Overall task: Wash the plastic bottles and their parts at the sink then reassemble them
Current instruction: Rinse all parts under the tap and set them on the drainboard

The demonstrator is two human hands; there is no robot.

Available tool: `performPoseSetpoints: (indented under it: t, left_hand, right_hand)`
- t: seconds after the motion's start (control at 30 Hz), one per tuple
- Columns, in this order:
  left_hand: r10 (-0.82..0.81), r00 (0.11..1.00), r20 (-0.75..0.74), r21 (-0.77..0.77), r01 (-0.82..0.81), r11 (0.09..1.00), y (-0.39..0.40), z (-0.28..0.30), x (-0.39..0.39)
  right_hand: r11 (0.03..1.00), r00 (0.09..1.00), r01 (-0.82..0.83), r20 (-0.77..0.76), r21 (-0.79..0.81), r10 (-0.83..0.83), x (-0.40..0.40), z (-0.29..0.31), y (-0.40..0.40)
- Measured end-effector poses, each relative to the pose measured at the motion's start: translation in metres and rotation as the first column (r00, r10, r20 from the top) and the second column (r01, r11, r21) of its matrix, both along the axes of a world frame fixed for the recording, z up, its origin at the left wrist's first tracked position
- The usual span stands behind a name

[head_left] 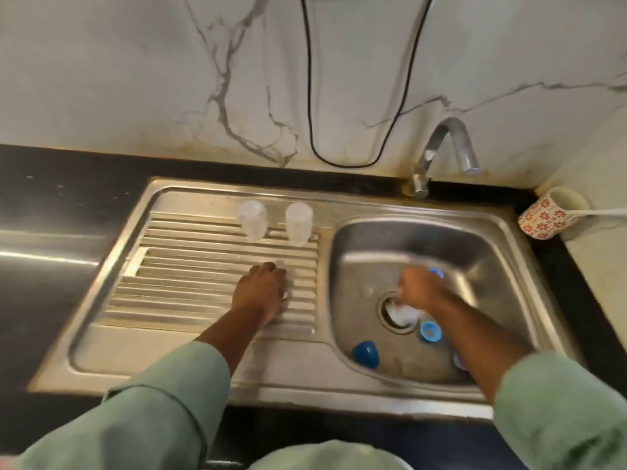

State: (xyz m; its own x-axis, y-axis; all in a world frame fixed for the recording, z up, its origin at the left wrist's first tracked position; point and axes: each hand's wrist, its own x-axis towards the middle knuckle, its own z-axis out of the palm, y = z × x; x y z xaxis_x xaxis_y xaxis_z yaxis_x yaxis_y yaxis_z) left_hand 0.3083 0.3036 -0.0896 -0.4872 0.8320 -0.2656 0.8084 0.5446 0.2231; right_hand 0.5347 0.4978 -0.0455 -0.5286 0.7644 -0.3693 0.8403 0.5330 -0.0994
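Two clear bottles (252, 219) stand on the drainboard beside the sink basin (481, 245), so we're partway: our left hand (259, 293) curls on something small we can't identify, our right hand (419, 288) grips a white part over the drain, and blue caps (365, 353) remain unwashed, nothing reassembled.

Two bottles (275, 223) block the drainboard's (190, 286) far edge; its left ribs lie open.

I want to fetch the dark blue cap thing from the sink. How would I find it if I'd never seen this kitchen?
Start at the stainless steel sink basin on the right, under the curved metal tap. Look at the basin's near left corner: the rounded dark blue plastic cap lies there by itself. Its neighbour, the light blue plastic ring by the drain, is paler and open in the middle.
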Motion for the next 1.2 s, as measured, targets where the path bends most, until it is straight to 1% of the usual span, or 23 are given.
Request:
performPoseSetpoints:
  t: [0.03, 0.07, 0.13, 0.2, 0.27, 0.3, 0.4, 0.47, 0.57, 0.63, 0.73, 0.87, 0.97, 1.2]
  left_hand:
    - [0.042, 0.999, 0.025, 0.005, -0.042, 0.999, -0.014, 0.0, -0.015]
    - [0.089, 0.995, 0.046, 0.008, -0.089, 0.996, -0.028, 0.0, -0.03]
    - [0.183, 0.982, 0.043, -0.01, -0.182, 0.983, -0.047, 0.001, -0.068]
    - [0.254, 0.966, 0.045, -0.105, -0.249, 0.963, -0.062, 0.004, -0.101]
    - [0.304, 0.949, 0.088, -0.196, -0.283, 0.939, -0.068, 0.004, -0.127]
    - [0.307, 0.944, 0.117, -0.214, -0.278, 0.936, -0.068, 0.002, -0.135]
    - [0.324, 0.926, 0.195, -0.221, -0.28, 0.934, -0.064, 0.0, -0.147]
    - [0.359, 0.906, 0.226, -0.244, -0.304, 0.921, -0.059, 0.002, -0.148]
    - [0.411, 0.875, 0.258, -0.279, -0.34, 0.898, -0.052, 0.007, -0.146]
    - [0.436, 0.858, 0.271, -0.292, -0.358, 0.887, -0.052, 0.008, -0.146]
    - [0.443, 0.852, 0.279, -0.296, -0.362, 0.884, -0.052, 0.008, -0.146]
    - [0.454, 0.841, 0.295, -0.306, -0.367, 0.879, -0.05, 0.007, -0.149]
    - [0.447, 0.841, 0.305, -0.311, -0.355, 0.881, -0.05, 0.008, -0.15]
    - [0.442, 0.846, 0.298, -0.311, -0.352, 0.883, -0.051, 0.006, -0.15]
  right_hand:
    - [0.999, 0.999, 0.034, 0.036, -0.023, -0.033, -0.008, 0.01, -0.004]
    - [0.997, 0.998, 0.068, -0.018, -0.028, -0.068, -0.016, 0.022, -0.01]
    - [0.996, 0.96, 0.088, -0.265, -0.006, -0.087, -0.046, 0.06, -0.02]
    - [0.999, 0.908, -0.002, -0.418, 0.045, 0.021, -0.084, 0.098, -0.037]
    - [0.99, 0.859, -0.128, -0.492, 0.061, 0.141, -0.125, 0.128, -0.056]
    - [0.976, 0.842, -0.206, -0.496, 0.072, 0.214, -0.144, 0.137, -0.063]
    - [0.906, 0.807, -0.42, -0.435, 0.054, 0.4, -0.206, 0.152, -0.083]
    - [0.849, 0.777, -0.523, -0.367, 0.075, 0.511, -0.246, 0.151, -0.097]
    - [0.761, 0.74, -0.634, -0.176, 0.139, 0.649, -0.3, 0.13, -0.111]
    - [0.709, 0.715, -0.685, -0.034, 0.166, 0.699, -0.327, 0.111, -0.117]
    - [0.661, 0.681, -0.731, 0.116, 0.168, 0.723, -0.351, 0.087, -0.119]
    - [0.637, 0.652, -0.756, 0.24, 0.147, 0.719, -0.367, 0.069, -0.121]
    - [0.629, 0.637, -0.766, 0.301, 0.136, 0.71, -0.375, 0.06, -0.12]
    - [0.635, 0.614, -0.767, 0.389, 0.09, 0.687, -0.378, 0.053, -0.118]
